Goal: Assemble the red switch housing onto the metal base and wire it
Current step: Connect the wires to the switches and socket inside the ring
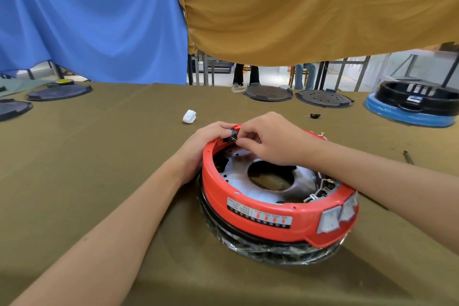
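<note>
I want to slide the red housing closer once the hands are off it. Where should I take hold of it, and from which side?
Probably grip the red housing by its plain curved wall on its left, near the left hand, hooking fingers over the open top rim. The near right holds the protruding switches and loose wiring, so avoid that side.

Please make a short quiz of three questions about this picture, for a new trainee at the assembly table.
1. True or false: the red housing sits on the metal base.
2. Which hand pinches at the small black part on the housing's far rim?
A. left hand
B. right hand
C. neither
3. What small white thing lies on the cloth beyond the housing?

Key
1. True.
2. B; the left hand steadies the rim beside it.
3. A white wad; what it is made of cannot be told.
</note>
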Tool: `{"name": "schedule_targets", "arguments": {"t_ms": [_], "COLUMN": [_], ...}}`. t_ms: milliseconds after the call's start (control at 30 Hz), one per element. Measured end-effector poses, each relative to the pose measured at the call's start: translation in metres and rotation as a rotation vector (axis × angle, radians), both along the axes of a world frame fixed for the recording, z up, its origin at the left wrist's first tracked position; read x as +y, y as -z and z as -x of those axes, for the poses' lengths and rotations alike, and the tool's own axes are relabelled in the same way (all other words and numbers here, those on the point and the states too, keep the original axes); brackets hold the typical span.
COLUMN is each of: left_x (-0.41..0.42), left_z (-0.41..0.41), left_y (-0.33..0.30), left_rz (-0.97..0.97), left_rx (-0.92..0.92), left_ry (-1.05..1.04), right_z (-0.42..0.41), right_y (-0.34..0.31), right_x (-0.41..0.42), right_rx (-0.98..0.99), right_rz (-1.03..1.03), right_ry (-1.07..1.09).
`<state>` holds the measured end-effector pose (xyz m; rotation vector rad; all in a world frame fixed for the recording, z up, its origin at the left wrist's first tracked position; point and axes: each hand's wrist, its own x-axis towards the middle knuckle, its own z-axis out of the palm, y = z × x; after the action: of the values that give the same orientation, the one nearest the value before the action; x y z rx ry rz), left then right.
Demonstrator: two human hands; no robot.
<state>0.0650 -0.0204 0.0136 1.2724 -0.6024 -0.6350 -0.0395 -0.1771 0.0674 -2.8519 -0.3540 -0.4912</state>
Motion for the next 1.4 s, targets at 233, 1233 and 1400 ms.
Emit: {"name": "schedule_targets", "arguments": {"t_ms": [233,1233,1400], "left_x": [0.0,0.002,0.004], "left_z": [-0.002,0.002,0.005], "left_y": [0.001,-0.006,-0.01], "left_rz": [-0.007,-0.13,-0.104], "left_rx": [0.027,-0.063,-0.065], "left_ry": [0.001,-0.062,-0.119], "right_z": [0.001,0.018,0.012], "right_y": [-0.001,-0.018,-0.017], "right_x": [0.005,-0.036,-0.031], "right_rx": [-0.059,0.12,0.018], "right_rz": [0.105,-0.113,-0.18], "right_ry": [0.024,0.046,0.069]}}
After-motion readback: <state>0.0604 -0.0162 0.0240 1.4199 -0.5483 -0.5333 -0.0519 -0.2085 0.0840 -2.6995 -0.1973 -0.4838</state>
